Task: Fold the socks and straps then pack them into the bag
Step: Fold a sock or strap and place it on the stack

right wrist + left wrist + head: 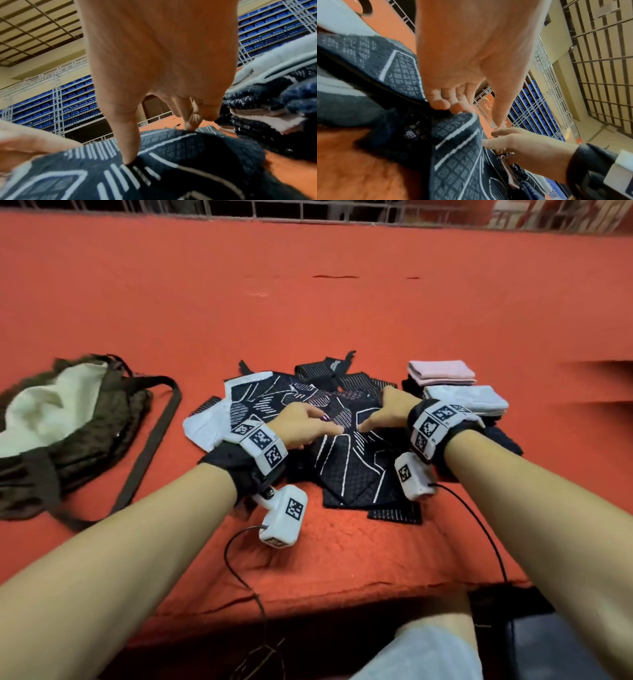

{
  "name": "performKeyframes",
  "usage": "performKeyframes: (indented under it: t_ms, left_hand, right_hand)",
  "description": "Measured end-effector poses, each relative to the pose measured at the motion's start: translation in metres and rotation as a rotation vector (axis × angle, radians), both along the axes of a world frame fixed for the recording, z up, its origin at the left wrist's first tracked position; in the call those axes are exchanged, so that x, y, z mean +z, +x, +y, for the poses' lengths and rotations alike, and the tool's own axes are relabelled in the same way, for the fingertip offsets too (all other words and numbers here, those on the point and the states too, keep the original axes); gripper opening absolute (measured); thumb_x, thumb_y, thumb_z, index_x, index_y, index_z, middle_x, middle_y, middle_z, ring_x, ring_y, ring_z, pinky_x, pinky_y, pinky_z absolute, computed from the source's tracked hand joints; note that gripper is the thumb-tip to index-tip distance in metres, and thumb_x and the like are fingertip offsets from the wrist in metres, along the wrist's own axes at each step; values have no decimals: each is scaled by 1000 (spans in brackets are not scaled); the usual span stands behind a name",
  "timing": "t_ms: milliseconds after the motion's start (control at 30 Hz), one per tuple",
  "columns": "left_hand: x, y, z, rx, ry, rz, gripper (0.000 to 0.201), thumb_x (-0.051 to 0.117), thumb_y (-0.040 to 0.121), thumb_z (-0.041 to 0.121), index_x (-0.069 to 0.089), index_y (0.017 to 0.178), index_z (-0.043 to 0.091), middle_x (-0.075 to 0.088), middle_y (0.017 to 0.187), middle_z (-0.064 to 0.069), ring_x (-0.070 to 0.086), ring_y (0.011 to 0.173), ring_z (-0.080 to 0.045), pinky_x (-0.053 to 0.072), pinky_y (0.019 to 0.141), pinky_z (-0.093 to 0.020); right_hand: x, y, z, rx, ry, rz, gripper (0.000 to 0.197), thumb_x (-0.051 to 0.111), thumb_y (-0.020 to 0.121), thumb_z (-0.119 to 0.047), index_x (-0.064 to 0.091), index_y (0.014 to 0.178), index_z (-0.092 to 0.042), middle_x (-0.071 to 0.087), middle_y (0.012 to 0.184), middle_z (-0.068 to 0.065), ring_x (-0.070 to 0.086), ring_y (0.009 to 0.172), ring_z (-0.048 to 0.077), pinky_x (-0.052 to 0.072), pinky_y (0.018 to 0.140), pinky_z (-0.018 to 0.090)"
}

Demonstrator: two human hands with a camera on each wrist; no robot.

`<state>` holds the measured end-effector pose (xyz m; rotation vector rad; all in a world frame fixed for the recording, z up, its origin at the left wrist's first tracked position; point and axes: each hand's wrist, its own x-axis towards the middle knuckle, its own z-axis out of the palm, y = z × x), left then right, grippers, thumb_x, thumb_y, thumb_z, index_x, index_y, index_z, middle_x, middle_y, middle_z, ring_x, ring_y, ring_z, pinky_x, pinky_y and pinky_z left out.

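Note:
A pile of dark navy socks (346, 467) with white line patterns lies at the middle of the red table (308, 302). Both hands are on the top sock (458, 155) (171, 169). My left hand (318, 424) (471, 113) curls its fingers (443, 104) over a raised fold, thumb stretched out. My right hand (376, 412) (159, 143) presses its thumb into the sock while its bent fingers (190, 124) dig into the far edge. The dark quilted bag (102, 419) lies open at the left, showing its cream lining.
Folded pink socks (442, 371) and white socks (469, 402) are stacked on dark ones to the right of the pile. The bag's long strap (150, 446) trails toward the table's front edge (342, 587). A wire railing (308, 210) runs behind the table.

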<state>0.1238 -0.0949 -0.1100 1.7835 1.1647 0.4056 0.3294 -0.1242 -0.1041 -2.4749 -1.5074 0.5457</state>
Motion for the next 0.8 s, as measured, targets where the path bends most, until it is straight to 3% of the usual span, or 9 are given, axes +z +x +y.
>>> performKeyframes:
  t_ms: [100, 200, 333, 433, 500, 567, 667, 733, 800]
  left_hand:
    - [6, 2, -6, -57, 41, 27, 26, 84, 78, 40, 76, 94, 21, 64, 76, 7, 56, 71, -7, 41, 62, -18]
    - [14, 1, -17, -102, 58, -1, 18, 82, 80, 35, 70, 71, 25, 58, 61, 11, 51, 61, -6, 39, 51, -12]
    - [25, -18, -27, -14, -246, -284, 32, 78, 85, 22, 50, 98, 16, 61, 85, -1, 57, 60, -11, 42, 43, -21]
    - [37, -43, -37, -126, -309, -252, 27, 70, 92, 16, 58, 115, 10, 68, 85, -9, 57, 53, -12, 39, 42, -19]
    - [42, -58, -45, -202, -385, -306, 21, 64, 96, 12, 63, 114, 1, 73, 94, -22, 66, 70, -22, 49, 54, -23]
    - [36, -68, -49, -162, -418, -345, 19, 60, 98, 8, 64, 112, -4, 74, 99, -25, 69, 77, -25, 53, 58, -27]
    - [16, -90, -61, -107, -493, -207, 10, 55, 99, 1, 65, 99, -1, 76, 78, -12, 69, 56, -16, 51, 42, -22]
    - [-5, -106, -61, -113, -522, -85, 14, 56, 98, 1, 64, 109, -1, 76, 95, -14, 70, 76, -22, 59, 56, -30]
    - [-21, -120, -55, -7, -442, -31, 11, 57, 96, -2, 58, 106, 4, 70, 88, -11, 67, 72, -19, 60, 61, -32]
  right_hand:
    - [2, -4, 0, -3, 45, -44, 70, 91, 57, -52, 67, 111, -15, 71, 109, 8, 66, 104, 27, 55, 95, 40]
    - [7, -12, -7, 31, 214, 25, 53, 83, 48, -58, 71, 95, -36, 73, 106, 8, 63, 111, 28, 55, 95, 41]
    - [35, -28, -31, 267, 353, 349, 20, 87, 76, -26, 70, 84, -20, 71, 75, -6, 62, 67, 0, 52, 66, 20]
    - [60, -46, -52, 449, 344, 531, 21, 84, 82, -15, 73, 99, -9, 78, 93, 3, 68, 81, 7, 57, 78, 25]
    - [65, -57, -54, 496, 363, 594, 30, 83, 82, -20, 74, 108, -8, 78, 103, 8, 71, 90, 15, 57, 86, 32]
    - [57, -72, -47, 525, 389, 534, 26, 83, 84, -24, 74, 105, -13, 79, 100, 0, 71, 89, 8, 57, 84, 27]
    - [31, -102, -35, 662, 257, 361, 33, 82, 84, -38, 71, 108, -17, 77, 105, -7, 71, 97, 5, 55, 90, 26]
    - [10, -114, -29, 696, 106, 255, 35, 82, 82, -46, 68, 105, -23, 75, 103, -8, 70, 95, 9, 54, 89, 33]
    - [-2, -117, -26, 709, 10, 141, 36, 85, 78, -42, 63, 101, -27, 70, 101, -11, 65, 90, 9, 49, 83, 30]
